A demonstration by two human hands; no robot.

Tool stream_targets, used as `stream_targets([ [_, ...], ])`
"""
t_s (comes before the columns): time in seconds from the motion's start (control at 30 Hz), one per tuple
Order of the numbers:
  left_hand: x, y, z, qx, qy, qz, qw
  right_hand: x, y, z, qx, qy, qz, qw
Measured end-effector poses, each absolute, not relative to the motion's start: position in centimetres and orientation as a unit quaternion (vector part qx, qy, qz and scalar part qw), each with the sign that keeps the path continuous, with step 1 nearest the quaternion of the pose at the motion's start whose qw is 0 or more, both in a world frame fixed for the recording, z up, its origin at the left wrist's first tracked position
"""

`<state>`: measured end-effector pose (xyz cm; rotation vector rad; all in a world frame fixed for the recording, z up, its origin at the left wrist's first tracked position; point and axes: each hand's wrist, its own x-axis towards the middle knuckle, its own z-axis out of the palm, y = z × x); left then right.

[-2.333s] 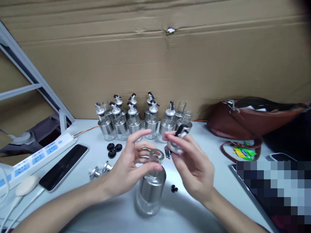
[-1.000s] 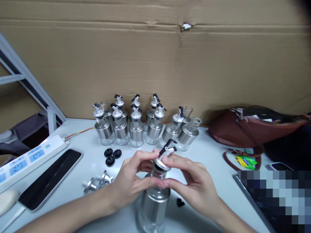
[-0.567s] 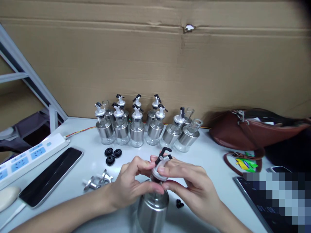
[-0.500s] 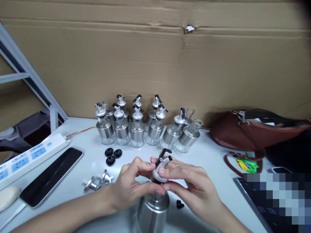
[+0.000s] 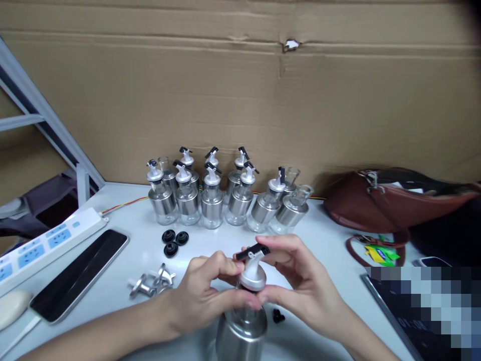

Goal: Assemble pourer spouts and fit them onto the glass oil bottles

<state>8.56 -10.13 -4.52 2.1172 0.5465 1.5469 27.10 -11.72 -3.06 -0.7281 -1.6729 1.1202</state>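
The bottle (image 5: 242, 333) is held upright, well in from the table's (image 5: 319, 281) far edge, its neck clamped by the left hand (image 5: 208, 288). Its spout (image 5: 253, 273) is gripped by the right hand (image 5: 300, 278). Other bottles (image 5: 212, 208) are ranged near that edge.

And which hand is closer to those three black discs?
Left. The left hand is right of the black discs, toward you; the right hand is farther right, across the bottle.

Glass btl (image 5: 250, 327), steel sleeve (image 5: 240, 348) — upright, front of tbl (image 5: 319, 240); silver pourer (image 5: 253, 277) on neck — blk lever (image 5: 253, 251) atop.
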Motion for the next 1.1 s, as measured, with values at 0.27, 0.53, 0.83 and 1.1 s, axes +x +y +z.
stream_targets([
  [0.27,8.2,-10.4,-5.4,0.769,0.219,0.539,0.265,26.6,-12.4,-3.5,-0.301,-0.677,0.442,0.505],
  [0.53,8.4,-11.1,-6.4,0.807,0.180,0.477,0.299,27.6,-11.7,-1.4,-0.315,-0.689,0.301,0.579],
  [0.83,9.4,-11.6,-10.8,0.909,0.145,0.366,0.137,30.8,-6.6,-1.0,-0.435,-0.656,0.086,0.611],
  [1.1,9.3,-11.9,-12.5,0.961,0.120,0.248,0.021,30.7,-3.9,-2.9,-0.462,-0.690,0.031,0.556],
])
